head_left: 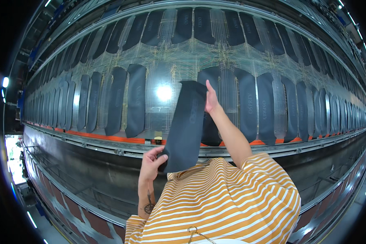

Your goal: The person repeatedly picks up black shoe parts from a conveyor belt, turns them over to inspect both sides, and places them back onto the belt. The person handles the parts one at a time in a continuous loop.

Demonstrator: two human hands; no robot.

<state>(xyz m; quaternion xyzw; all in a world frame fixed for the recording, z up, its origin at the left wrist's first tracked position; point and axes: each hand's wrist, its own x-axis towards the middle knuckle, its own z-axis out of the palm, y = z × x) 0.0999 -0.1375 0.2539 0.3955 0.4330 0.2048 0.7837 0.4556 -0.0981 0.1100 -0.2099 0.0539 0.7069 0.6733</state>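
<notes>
A long dark grey fabric panel (186, 126) is held up in front of my body, tilted, with faint lettering on its face. My left hand (153, 162) pinches its lower left corner, thumb on top. At the panel's upper right edge is my right hand (211, 98), gripping that edge, with part of its fingers hidden by the panel. Behind the right hand and forearm lies another dark panel (211, 132) on the printing table (162, 118). To the left, a similar panel (136, 99) lies flat beside a bare, shiny stretch with a bright reflection.
Two long rows of dark panels, including one at the right (266, 107) and one in the far row (203, 26), cover the table. Yellowish guide lines mark its surface. An orange strip (97, 135) and a metal rail (126, 151) run along the near edge.
</notes>
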